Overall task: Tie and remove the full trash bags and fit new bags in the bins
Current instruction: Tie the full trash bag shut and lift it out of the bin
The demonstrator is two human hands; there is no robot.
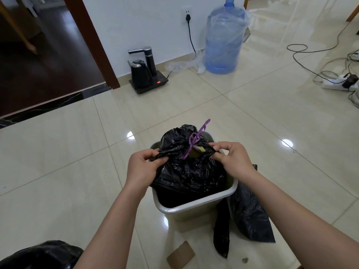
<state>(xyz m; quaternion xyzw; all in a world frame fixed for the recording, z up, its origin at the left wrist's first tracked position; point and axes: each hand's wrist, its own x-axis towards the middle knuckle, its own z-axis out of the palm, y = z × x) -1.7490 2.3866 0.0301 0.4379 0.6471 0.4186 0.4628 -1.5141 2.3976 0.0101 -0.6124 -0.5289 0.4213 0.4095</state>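
Full black trash bag (186, 171) sits in the grey bin (196, 205), purple drawstring (194, 141) knotted on top. Left hand (142, 166) and right hand (232, 160) each pinch a fold of thin plastic by the neck. Looks soft, crinkly, maybe heavy-ish, so I'd lift by the knot. Glossy tile floor (252, 117), probably slippery; a spare bag (250, 216) lies beside the bin.

My tiled floor (233, 105) carries the bin (196, 208), a flat black bag (250, 214), cardboard (181, 255), another bag (42, 255), a kettle base (148, 84), a water jug (225, 37), cables (310, 55) and a power strip (336, 84).
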